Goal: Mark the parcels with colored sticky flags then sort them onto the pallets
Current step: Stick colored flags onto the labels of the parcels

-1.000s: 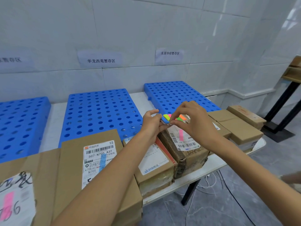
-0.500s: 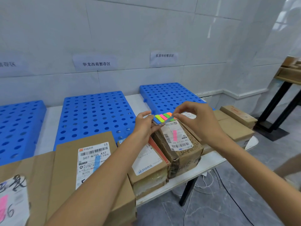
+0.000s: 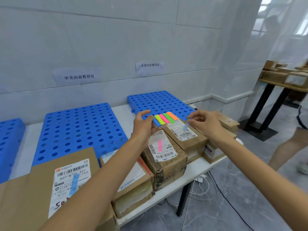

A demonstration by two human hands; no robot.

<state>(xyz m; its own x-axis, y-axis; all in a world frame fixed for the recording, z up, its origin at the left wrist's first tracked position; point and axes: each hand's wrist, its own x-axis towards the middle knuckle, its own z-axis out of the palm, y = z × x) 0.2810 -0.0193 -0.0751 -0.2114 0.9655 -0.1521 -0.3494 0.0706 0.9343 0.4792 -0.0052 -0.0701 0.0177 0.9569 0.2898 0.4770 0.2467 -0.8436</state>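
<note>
My left hand (image 3: 143,126) holds a pad of sticky flags (image 3: 165,118) with blue, yellow, pink, green and orange strips, above the parcels. My right hand (image 3: 204,123) pinches a single pale blue flag (image 3: 185,126), which hangs just over the label of a brown parcel (image 3: 185,137). In front of it a worn parcel (image 3: 164,157) carries a pink flag on its label. A flat parcel (image 3: 66,185) at the near left bears a blue flag. Three blue perforated pallets (image 3: 78,129), (image 3: 158,101), (image 3: 8,144) lie along the wall.
All this rests on a white table (image 3: 191,170) with its edge at the right. More cardboard parcels (image 3: 225,120) sit at its right end. Paper signs (image 3: 78,77) hang on the tiled wall. A person's leg (image 3: 286,147) is at the right, by a black-legged stand (image 3: 270,104). Cables lie on the floor.
My right hand has pulled a pale blue flag off the pad and moved right and down over the brown parcel. The left hand keeps the pad, now fully visible.
</note>
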